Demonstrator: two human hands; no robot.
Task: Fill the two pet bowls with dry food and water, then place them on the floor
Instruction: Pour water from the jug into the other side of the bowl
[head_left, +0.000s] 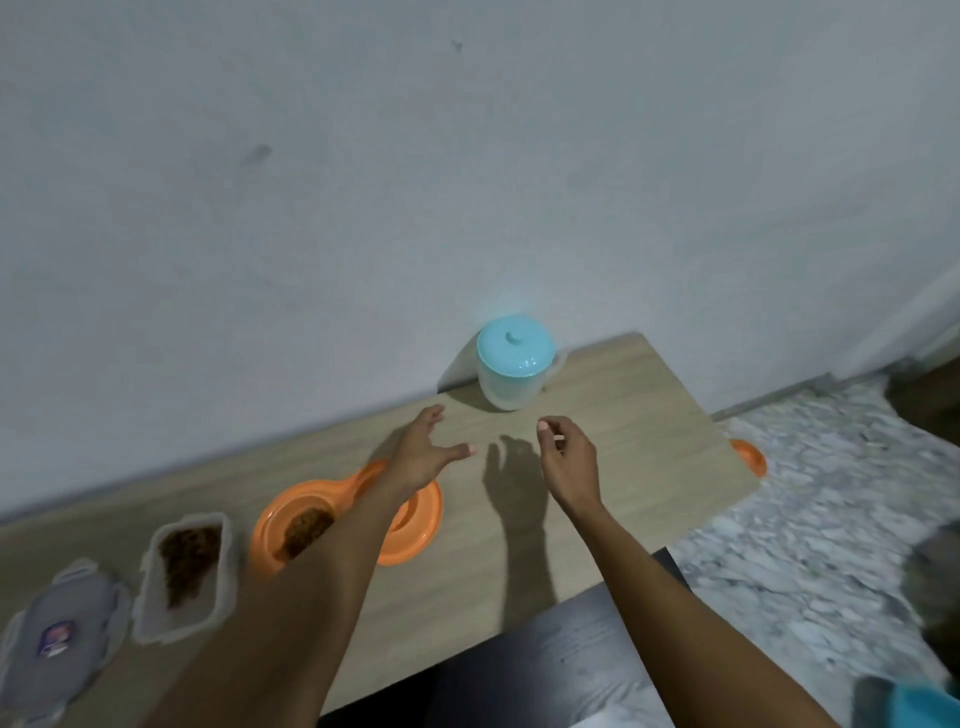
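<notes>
An orange double pet bowl (415, 540) sits on the wooden table (623, 467); its left cup holds brown dry food (306, 530), and my left forearm crosses over its right cup. My left hand (423, 447) hovers past the bowl with fingers spread and holds nothing. My right hand (569, 457) hangs over the table with fingers loosely curled and holds nothing. Just beyond both hands, a translucent jug with a turquoise lid (514, 366) stands against the wall. An open clear container of dry food (184, 571) lies left of the bowl.
The container's grey lid (62, 634) lies at the table's left end. An orange object (748, 457) shows on the marble floor (831, 519) past the table's right edge. A dark surface (545, 660) sits below the table's near edge. A wall backs the table.
</notes>
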